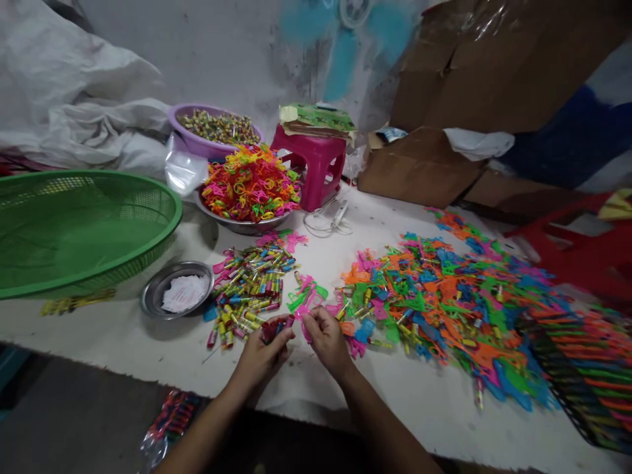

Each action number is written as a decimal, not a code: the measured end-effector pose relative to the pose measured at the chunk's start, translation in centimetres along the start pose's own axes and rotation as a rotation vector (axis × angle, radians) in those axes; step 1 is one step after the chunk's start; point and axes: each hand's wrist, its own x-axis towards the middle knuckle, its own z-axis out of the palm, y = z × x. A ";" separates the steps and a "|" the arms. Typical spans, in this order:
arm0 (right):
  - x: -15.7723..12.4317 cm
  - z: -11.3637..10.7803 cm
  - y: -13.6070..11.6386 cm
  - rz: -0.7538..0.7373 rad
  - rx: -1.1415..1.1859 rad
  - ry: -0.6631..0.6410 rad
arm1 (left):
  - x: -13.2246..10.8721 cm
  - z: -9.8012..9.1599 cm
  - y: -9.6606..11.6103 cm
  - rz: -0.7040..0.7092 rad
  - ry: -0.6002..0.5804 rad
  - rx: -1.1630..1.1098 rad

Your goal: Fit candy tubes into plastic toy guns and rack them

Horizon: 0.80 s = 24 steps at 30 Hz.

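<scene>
My left hand (pixel 264 362) is closed around several small tubes (pixel 273 327) with dark red ends. Close beside it, my right hand (pixel 326 339) pinches a pink plastic toy gun (pixel 307 309), whose near end meets the tubes at my left fingertips. Whether the two are joined I cannot make out. Behind my left hand lies a pile of yellow, red and blue tubes (pixel 251 283). To the right of my right hand spreads a large heap of colourful plastic toy guns (pixel 434 296), with tubes among them.
A metal bowl with white paper slips (pixel 185 293) and a green basket (pixel 168 227) stand left. Behind are a basin heaped with colourful plastic pieces (pixel 251 184), a purple basin (pixel 175 122) and a pink stool (pixel 316 161). Cardboard boxes (pixel 419 164) and a dark crate (pixel 557 375) are right.
</scene>
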 end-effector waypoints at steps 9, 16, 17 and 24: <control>-1.2 0.3 -0.3 -0.063 -0.179 -0.108 | -0.5 -1.0 0.8 0.066 -0.231 0.143; 3.0 -6.5 -1.6 0.089 -0.696 0.244 | 1.8 -1.5 -1.9 -0.042 -0.039 -0.075; 3.9 -7.9 -1.7 0.140 -0.858 0.381 | 2.2 -1.8 -2.6 -0.054 0.018 -0.093; 8.4 -5.9 0.8 -0.071 -1.360 -0.038 | 3.1 -1.5 -3.8 -0.064 -0.045 -0.074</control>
